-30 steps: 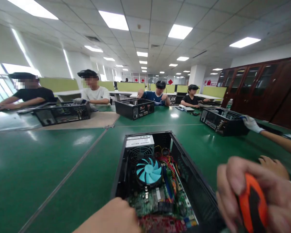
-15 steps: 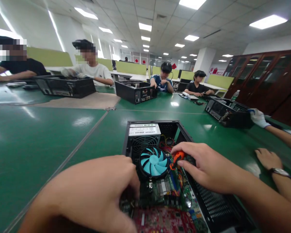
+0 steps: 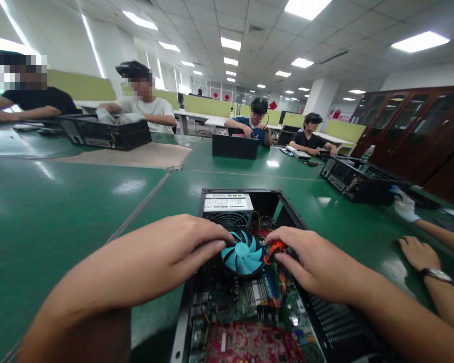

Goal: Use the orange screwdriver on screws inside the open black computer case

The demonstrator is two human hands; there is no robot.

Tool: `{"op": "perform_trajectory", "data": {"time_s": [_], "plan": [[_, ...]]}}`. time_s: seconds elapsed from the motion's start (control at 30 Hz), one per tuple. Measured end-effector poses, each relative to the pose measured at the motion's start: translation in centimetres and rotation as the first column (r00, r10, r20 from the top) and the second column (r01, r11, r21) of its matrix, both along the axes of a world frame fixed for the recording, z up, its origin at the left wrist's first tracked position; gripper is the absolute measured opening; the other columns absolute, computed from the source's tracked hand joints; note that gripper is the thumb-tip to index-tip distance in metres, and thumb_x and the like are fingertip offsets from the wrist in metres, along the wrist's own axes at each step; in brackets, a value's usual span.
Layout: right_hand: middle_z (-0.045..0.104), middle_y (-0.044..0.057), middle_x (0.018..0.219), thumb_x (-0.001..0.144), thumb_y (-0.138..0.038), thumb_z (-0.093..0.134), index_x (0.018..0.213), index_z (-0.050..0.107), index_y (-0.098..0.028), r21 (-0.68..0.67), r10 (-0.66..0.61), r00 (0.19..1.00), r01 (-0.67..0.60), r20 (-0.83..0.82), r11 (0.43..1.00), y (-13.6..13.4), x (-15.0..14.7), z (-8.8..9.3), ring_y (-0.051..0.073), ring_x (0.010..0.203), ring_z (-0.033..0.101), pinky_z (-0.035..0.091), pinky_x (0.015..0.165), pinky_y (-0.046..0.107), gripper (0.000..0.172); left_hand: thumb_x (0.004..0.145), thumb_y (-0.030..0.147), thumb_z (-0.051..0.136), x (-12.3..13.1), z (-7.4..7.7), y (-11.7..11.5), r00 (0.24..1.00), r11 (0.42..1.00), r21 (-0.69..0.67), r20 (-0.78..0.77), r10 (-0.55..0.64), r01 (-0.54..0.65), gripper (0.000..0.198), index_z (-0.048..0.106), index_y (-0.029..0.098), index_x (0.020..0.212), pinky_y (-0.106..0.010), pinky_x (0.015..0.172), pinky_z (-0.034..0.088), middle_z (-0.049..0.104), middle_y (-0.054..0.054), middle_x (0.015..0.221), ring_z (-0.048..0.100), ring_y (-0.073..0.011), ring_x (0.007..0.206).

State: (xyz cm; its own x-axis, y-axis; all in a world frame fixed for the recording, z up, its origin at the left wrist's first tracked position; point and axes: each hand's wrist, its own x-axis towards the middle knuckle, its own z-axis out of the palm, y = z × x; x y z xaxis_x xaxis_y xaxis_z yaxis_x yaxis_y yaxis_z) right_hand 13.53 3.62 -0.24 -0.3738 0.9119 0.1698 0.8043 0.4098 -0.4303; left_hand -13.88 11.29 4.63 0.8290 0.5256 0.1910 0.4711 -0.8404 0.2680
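An open black computer case (image 3: 287,214) lies on the green table (image 3: 60,212) in front of me. Inside are a blue cooler fan (image 3: 243,252), a power supply (image 3: 228,202), a green motherboard (image 3: 245,307) and a red card (image 3: 249,348). My left hand (image 3: 181,249) reaches in from the left, its fingers stretched out and resting on the fan's left rim. My right hand (image 3: 314,262) is closed on an orange-handled screwdriver (image 3: 273,248), held at the fan's right edge.
A neighbour's bare hand with a wristwatch (image 3: 416,252) and a gloved hand (image 3: 404,206) lie on the table at right, near another open case (image 3: 359,184). More cases (image 3: 106,132) and several seated people line the far side. Dark wooden cabinets (image 3: 419,131) stand at right.
My left hand has slid forward from the motherboard onto the fan's left rim. My right hand stays at the fan's right edge. The person opposite has turned their case on its side.
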Motion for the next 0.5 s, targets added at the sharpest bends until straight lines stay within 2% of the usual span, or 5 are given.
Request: {"op": "perform_trajectory", "data": {"time_s": [0.2, 0.3, 0.4, 0.5], "plan": [[0.065, 0.005, 0.117, 0.094, -0.015, 0.051, 0.121, 0.057, -0.020, -0.005, 0.004, 1.000, -0.004, -0.013, 1.000, 0.0, -0.1, -0.1, 0.019, 0.108, 0.061, 0.049, 0.097, 0.037, 0.028, 0.098, 0.036, 0.043, -0.4, -1.8, 2.8, 0.996, 0.992, 0.111, -0.052, 0.070, -0.064, 0.035, 0.064, 0.027, 0.125, -0.037, 0.099, 0.051, 0.068, -0.003, 0.124, 0.065, -0.0227, 0.111], [0.065, 0.006, 0.117, 0.094, -0.015, 0.051, 0.121, 0.058, -0.020, -0.011, -0.016, 1.000, 0.016, -0.011, 1.000, -0.4, -0.1, 0.1, 0.019, 0.107, 0.061, 0.049, 0.096, 0.037, 0.028, 0.097, 0.030, 0.042, -0.5, -2.7, 4.1, 0.986, 0.990, 0.094, -0.114, 0.120, -0.109, 0.038, 0.062, 0.023, 0.128, -0.040, 0.109, 0.045, 0.063, -0.005, 0.133, 0.060, -0.0234, 0.122], [0.065, 0.006, 0.118, 0.094, -0.014, 0.052, 0.122, 0.059, -0.020, -0.032, -0.012, 1.000, 0.012, 0.002, 0.999, -0.4, -0.3, -0.2, 0.019, 0.107, 0.061, 0.049, 0.096, 0.037, 0.030, 0.096, 0.029, 0.041, -0.6, -2.9, 4.5, 0.980, 0.989, 0.048, -0.140, 0.142, -0.136, 0.040, 0.060, 0.021, 0.131, -0.041, 0.112, 0.042, 0.059, -0.007, 0.139, 0.056, -0.0240, 0.127], [0.069, 0.004, 0.104, 0.096, -0.024, 0.056, 0.112, 0.064, -0.020, -0.080, -0.002, 0.999, 0.006, 0.049, 0.997, -0.1, -0.4, -0.7, 0.019, 0.095, 0.064, 0.050, 0.085, 0.034, 0.019, 0.097, 0.030, 0.041, -0.7, -2.8, 4.4, 0.979, 0.991, 0.022, -0.156, 0.131, -0.129, 0.040, 0.060, 0.022, 0.132, -0.042, 0.111, 0.043, 0.059, -0.007, 0.139, 0.057, -0.0243, 0.127]]}}
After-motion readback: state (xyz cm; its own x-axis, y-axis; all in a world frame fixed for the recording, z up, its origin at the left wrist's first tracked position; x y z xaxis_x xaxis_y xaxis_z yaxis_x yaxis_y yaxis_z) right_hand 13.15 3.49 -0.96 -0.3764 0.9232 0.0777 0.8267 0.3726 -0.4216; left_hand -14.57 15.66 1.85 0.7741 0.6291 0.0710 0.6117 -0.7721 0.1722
